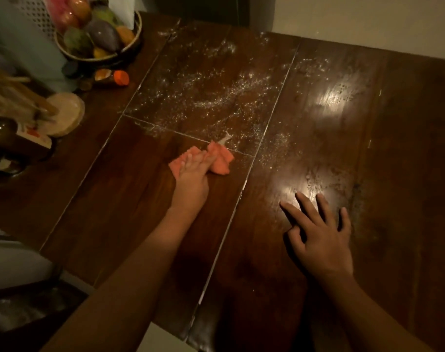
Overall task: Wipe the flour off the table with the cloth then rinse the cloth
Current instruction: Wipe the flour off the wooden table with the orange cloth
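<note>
An orange cloth [220, 161] lies crumpled on the dark wooden table [130, 199], near its middle. My left hand [191, 179] presses flat on the cloth with its fingers stretched over it. White flour [203, 97] is scattered across the table beyond the cloth and to its right, and it fills the seams between the boards. My right hand [317, 237] rests on the table at the right with its fingers spread, holding nothing.
A basket of fruit [99, 34] stands at the far left corner. In front of it lies a small bottle with an orange cap [112, 78]. A round wooden stand [64, 116] and dark bottles [10, 141] crowd the left edge. A pale wall runs behind the table.
</note>
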